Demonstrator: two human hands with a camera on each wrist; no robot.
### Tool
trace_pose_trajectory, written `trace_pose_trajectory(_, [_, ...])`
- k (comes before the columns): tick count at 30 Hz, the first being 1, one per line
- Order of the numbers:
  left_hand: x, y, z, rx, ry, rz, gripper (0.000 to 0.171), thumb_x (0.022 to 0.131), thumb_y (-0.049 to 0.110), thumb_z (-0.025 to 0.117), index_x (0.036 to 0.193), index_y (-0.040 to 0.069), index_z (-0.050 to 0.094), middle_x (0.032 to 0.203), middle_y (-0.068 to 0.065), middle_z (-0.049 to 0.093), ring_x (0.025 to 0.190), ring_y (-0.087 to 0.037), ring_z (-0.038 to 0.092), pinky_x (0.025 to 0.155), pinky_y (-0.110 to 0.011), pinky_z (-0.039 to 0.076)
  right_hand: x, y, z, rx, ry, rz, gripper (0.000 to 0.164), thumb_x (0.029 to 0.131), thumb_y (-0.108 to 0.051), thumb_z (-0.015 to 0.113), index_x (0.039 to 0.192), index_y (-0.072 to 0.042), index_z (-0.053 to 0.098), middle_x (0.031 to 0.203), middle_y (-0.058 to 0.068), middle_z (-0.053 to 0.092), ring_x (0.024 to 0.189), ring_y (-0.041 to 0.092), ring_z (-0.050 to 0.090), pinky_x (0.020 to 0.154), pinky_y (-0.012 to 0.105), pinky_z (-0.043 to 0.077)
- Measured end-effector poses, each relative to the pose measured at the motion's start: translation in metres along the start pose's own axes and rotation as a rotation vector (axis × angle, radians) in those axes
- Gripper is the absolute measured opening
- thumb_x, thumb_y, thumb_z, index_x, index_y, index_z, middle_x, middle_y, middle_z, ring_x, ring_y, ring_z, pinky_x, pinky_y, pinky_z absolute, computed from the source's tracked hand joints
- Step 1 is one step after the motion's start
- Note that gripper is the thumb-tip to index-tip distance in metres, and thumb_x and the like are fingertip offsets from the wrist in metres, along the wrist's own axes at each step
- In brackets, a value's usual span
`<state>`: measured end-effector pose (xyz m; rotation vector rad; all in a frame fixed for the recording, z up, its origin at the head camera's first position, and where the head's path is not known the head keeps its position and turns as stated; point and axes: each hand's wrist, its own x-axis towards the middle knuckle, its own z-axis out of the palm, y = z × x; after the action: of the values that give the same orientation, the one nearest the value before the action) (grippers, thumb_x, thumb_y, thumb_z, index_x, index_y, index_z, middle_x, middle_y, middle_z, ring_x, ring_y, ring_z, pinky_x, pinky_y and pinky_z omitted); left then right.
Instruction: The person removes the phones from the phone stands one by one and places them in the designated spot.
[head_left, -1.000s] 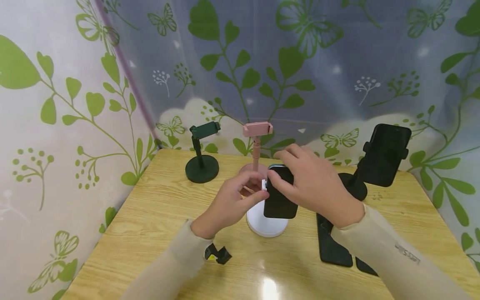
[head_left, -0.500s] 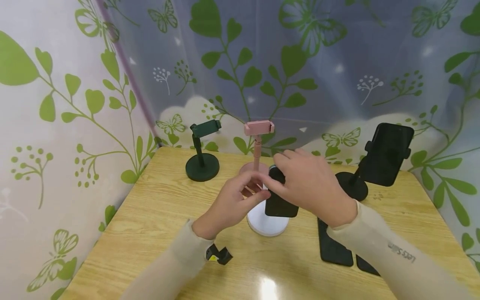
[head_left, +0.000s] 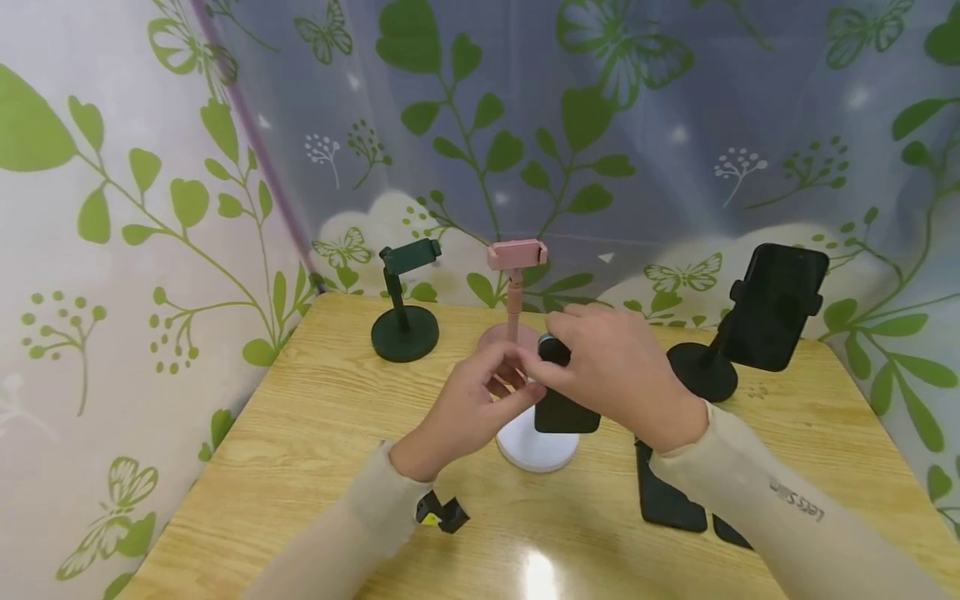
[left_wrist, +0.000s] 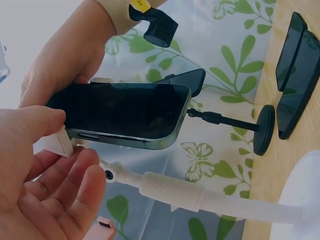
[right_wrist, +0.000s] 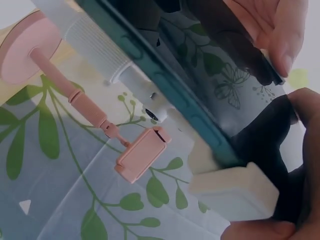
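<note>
Viewed from the head camera, a dark-screened phone with a blue-green metal edge sits near the middle of the scene, between the end pieces of a white plastic phone stand's clamp. From that phone, the person's left hand lies at nine o'clock, thumb and fingers pinching the clamp's near end, as the left wrist view shows. The right hand, at between one and two o'clock, grasps the clamp's other end, its fingers bent about the white block in the right wrist view. The white round base stands at seven o'clock below the phone, joined to the ribbed white stem. A pink stand with a round base rises at eleven o'clock, and a dark green stand with a round base at ten. At two o'clock, a black stand bears a second, tilted black phone. Two flat black phones lie side by side at four o'clock on the pale wood-grained table, partly hidden by the cream right sleeve.
</note>
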<state>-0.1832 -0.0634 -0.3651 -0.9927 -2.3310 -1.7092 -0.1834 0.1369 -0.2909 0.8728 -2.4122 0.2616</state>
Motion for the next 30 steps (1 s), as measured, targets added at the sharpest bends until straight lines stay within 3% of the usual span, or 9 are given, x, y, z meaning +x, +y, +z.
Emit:
trace_pose_trajectory(11, [0.0014, -0.0009, 0.0007, -0.010, 0.001, 0.002, 0.027, 0.097, 0.019, 0.076, 0.122, 0.014, 0.067, 0.109, 0.002, 0.068, 0.092, -0.012, 0.068, 0.076, -0.032, 0.060, -0.0007, 0.0010, 0.0014, 0.032, -0.006, 0.020, 0.040, 0.088, -0.025, 0.071, 0.063, -0.018, 0.041, 0.057, -0.005, 0.031, 0.048, 0.011, 0.027, 0.046, 0.027, 0.020])
trace_pose_trajectory(21, [0.0065, -0.0054, -0.0012, -0.071, -0.026, -0.051, 0.028, 0.092, 0.016, 0.081, 0.116, 0.013, 0.065, 0.110, 0.000, 0.066, 0.094, -0.014, 0.069, 0.077, -0.033, 0.061, 0.0010, 0.0000, 0.0012, 0.041, -0.019, 0.035, 0.042, 0.086, -0.026, 0.073, 0.061, -0.018, 0.040, 0.056, -0.005, 0.030, 0.048, 0.011, 0.026, 0.045, 0.026, 0.019])
trace_pose_trajectory(27, [0.0090, -0.0033, -0.0034, -0.113, -0.044, -0.044, 0.024, 0.093, 0.013, 0.080, 0.113, 0.010, 0.066, 0.113, -0.003, 0.068, 0.102, -0.015, 0.071, 0.081, -0.034, 0.062, 0.0027, 0.0008, 0.0012, 0.044, -0.031, 0.038, 0.042, 0.084, -0.026, 0.073, 0.061, -0.019, 0.039, 0.056, -0.005, 0.030, 0.048, 0.011, 0.026, 0.045, 0.026, 0.017])
trace_pose_trajectory(30, [0.0097, -0.0023, -0.0037, -0.121, -0.050, -0.030, 0.024, 0.092, 0.011, 0.080, 0.112, 0.009, 0.066, 0.110, -0.005, 0.070, 0.098, -0.016, 0.072, 0.081, -0.034, 0.062, 0.0025, 0.0014, 0.0012, 0.052, -0.032, 0.037, 0.042, 0.084, -0.026, 0.073, 0.060, -0.019, 0.039, 0.056, -0.005, 0.029, 0.048, 0.011, 0.025, 0.046, 0.026, 0.016])
